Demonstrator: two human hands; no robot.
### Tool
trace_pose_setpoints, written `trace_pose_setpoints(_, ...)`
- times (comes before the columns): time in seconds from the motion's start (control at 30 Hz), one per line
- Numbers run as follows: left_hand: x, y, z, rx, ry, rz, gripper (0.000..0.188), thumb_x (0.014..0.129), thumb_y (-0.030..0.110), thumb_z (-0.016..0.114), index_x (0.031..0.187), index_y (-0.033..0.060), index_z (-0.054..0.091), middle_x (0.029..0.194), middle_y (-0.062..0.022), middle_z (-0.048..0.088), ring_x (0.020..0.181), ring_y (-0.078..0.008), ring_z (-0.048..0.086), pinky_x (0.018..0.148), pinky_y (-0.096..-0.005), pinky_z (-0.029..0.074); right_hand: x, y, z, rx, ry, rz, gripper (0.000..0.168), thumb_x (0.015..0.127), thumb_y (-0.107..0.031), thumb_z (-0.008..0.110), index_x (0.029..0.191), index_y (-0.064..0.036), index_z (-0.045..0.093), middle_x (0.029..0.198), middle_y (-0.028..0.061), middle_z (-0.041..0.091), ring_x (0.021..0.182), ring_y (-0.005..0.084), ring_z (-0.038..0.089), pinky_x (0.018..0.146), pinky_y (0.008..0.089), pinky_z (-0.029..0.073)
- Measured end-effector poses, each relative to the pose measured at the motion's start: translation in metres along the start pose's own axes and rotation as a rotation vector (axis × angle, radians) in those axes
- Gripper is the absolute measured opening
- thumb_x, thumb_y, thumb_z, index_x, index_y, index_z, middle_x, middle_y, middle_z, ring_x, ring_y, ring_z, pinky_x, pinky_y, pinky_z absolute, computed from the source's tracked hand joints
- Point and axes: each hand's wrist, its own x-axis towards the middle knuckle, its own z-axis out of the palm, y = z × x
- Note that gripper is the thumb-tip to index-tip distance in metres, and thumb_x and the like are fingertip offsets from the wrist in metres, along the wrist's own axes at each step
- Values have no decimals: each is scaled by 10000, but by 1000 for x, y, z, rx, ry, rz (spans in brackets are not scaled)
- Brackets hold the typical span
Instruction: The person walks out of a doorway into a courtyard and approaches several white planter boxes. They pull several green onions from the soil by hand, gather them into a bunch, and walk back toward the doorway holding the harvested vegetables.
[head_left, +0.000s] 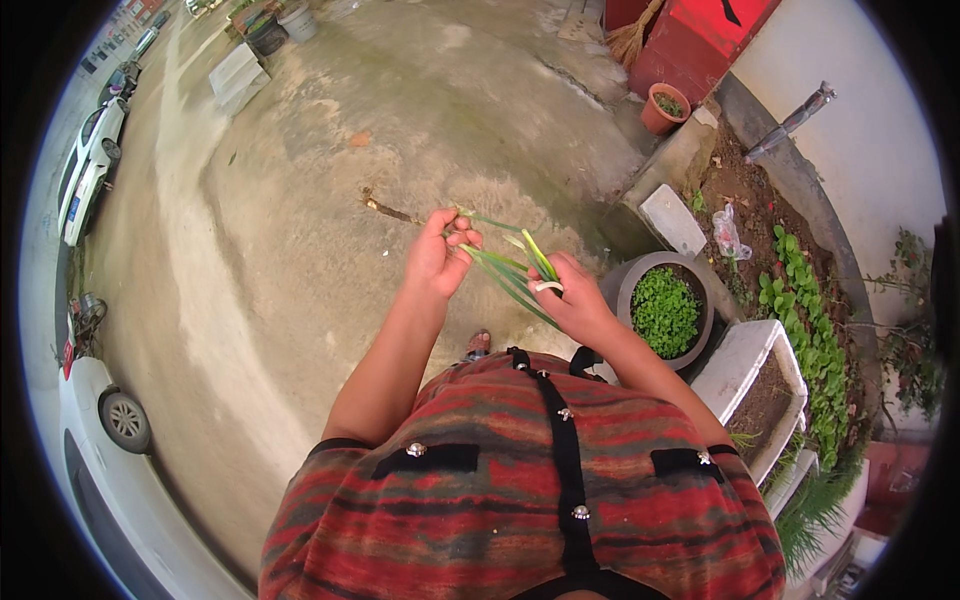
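Several long green onion stalks (504, 271) stretch between my two hands in front of my body. My left hand (444, 253) pinches their pale ends and leaves between thumb and fingers. In my right hand (571, 296), the fingers close around more green and whitish stalks, with a curled white piece showing at the thumb. A yellow-green stalk (534, 246) sticks up from that hand. Past my left hand, a thin brown stick-like thing (390, 210) with a frayed end appears above the concrete ground; whether it is held or lies there, I cannot tell.
A round grey planter (624, 289) with leafy greens (666, 311) stands close to my right arm. Beyond it are a white trough (739, 360), a pale block (673, 219), a soil bed with plants (799, 322) and a terracotta pot (660, 118). White cars (90, 169) are parked far left.
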Motion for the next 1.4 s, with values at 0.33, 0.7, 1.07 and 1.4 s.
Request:
trace_pose_setpoints(0.33,25,47,-13,55,29,-12,68,816,118,534,796,55,521,691,-45,547,582,-131,481,627,-282,441,91,-25,54,78,-115,78,233,796,-194,605,950,-26,558,727,154,575,674,283,574,633,353,452)
trace_pose_setpoints(0.7,94,125,-25,-38,-47,10,67,814,95,499,765,52,513,712,-83,566,651,-175,536,755,-346,485,159,-14,72,95,-221,115,222,806,-240,605,858,-27,573,687,132,573,620,228,554,602,334,438)
trace_pose_setpoints(1.07,215,211,-46,-34,88,219,88,819,107,500,759,45,516,713,-80,575,633,-166,546,793,-348,477,309,53,75,24,-445,105,312,802,-348,607,928,-63,621,757,152,614,692,235,604,636,330,460)
trace_pose_setpoints(1.4,298,384,-24,-130,275,564,65,816,89,502,829,25,504,730,-80,568,721,-197,589,779,-360,486,515,40,84,99,-504,-47,313,806,-335,604,956,-61,618,742,141,609,658,210,582,622,327,453)
